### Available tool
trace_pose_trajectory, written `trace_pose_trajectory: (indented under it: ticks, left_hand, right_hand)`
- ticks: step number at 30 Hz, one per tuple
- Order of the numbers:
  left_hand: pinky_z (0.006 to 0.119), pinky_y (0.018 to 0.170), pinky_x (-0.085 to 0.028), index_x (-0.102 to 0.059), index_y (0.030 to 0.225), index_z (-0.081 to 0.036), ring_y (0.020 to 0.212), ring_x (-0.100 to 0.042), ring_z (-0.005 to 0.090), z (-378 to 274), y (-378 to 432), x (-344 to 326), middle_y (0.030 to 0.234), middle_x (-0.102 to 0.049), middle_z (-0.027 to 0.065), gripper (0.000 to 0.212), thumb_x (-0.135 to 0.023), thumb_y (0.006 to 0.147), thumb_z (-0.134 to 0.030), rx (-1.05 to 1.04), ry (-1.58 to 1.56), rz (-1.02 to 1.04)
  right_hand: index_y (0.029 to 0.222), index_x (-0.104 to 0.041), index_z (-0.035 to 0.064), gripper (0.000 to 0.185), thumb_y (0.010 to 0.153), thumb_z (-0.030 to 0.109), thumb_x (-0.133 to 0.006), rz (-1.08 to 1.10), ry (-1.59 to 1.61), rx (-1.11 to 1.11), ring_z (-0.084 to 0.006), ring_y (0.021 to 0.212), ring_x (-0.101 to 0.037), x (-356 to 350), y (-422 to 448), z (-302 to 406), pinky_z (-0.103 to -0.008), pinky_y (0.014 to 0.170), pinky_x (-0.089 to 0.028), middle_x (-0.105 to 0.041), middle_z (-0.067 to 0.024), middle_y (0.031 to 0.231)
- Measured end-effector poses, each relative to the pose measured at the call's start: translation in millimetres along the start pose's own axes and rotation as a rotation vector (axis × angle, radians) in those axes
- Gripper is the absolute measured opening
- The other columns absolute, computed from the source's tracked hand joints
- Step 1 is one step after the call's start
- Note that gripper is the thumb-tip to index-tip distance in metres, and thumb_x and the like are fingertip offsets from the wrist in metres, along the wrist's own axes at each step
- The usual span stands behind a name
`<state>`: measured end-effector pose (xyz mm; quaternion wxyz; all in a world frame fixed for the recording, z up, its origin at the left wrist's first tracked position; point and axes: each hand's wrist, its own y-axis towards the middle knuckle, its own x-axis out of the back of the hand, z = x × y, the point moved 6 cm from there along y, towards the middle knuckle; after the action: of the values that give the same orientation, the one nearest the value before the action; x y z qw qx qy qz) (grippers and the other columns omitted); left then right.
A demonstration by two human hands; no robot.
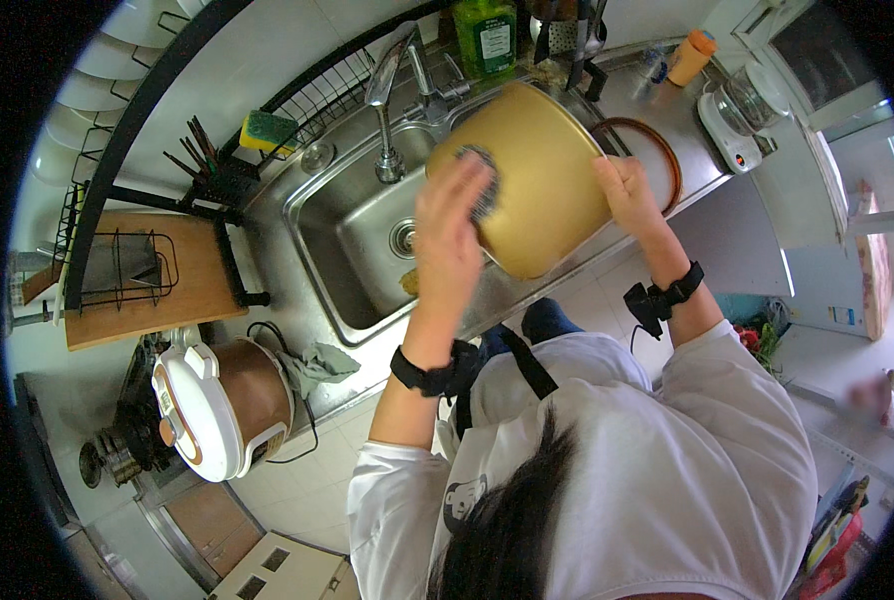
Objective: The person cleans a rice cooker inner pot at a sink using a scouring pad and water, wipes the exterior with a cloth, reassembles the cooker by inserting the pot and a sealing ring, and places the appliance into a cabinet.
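Observation:
A large gold-coloured metal pot (544, 172) is tilted on its side over the right part of the steel sink, with its outer wall facing up. My right hand (630, 191) grips its rim at the right. Against the pot's left side, my left hand (454, 217) presses a dark metal scouring pad (484, 184); its fingers are blurred. The pot hides most of the right basin. Below my left hand lies the left basin (349, 240), with a drain (403, 238) and a yellowish-brown piece (409, 282) partly behind my wrist.
A faucet (390, 97) rises behind the basins, near a green detergent bottle (486, 37). A sponge (268, 133) and chopstick holder (218, 176) stand left. A rice cooker (225, 405), a grey cloth (323, 365), a brown ring (676, 161) and a glass kettle (751, 97) flank the sink.

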<state>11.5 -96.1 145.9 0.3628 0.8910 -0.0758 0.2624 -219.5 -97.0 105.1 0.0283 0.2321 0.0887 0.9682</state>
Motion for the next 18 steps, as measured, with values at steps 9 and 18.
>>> trace_pose_trajectory:
  ticks: [9, 18]
  left_hand:
    - [0.030, 0.089, -0.043, -0.045, 0.124, 0.000, 0.104, -0.054, 0.0205, 85, -39, -5, 0.118, -0.054, 0.0106, 0.034, -0.034, 0.092, -0.009, 1.185, -0.830, -0.241]
    - [0.022, 0.084, -0.039, -0.045, 0.125, 0.002, 0.096, -0.052, 0.0130, 66, -92, -30, 0.108, -0.055, 0.0076, 0.036, -0.045, 0.089, -0.001, 0.860, -0.701, -0.377]
  right_hand:
    - [0.087, -0.061, 0.0006, 0.043, 0.094, 0.038, -0.042, -0.265, 0.614, -0.305, -0.0068, 0.061, -0.054, 14, -10, -75, -0.0217, 0.056, -0.045, -0.060, -0.0012, 0.073]
    - [0.114, -0.052, 0.0034, 0.037, 0.094, 0.033, -0.043, -0.589, 1.061, -0.431, -0.0144, 0.085, -0.061, -14, -10, -63, -0.0271, 0.074, -0.050, -0.062, -0.0052, 0.101]
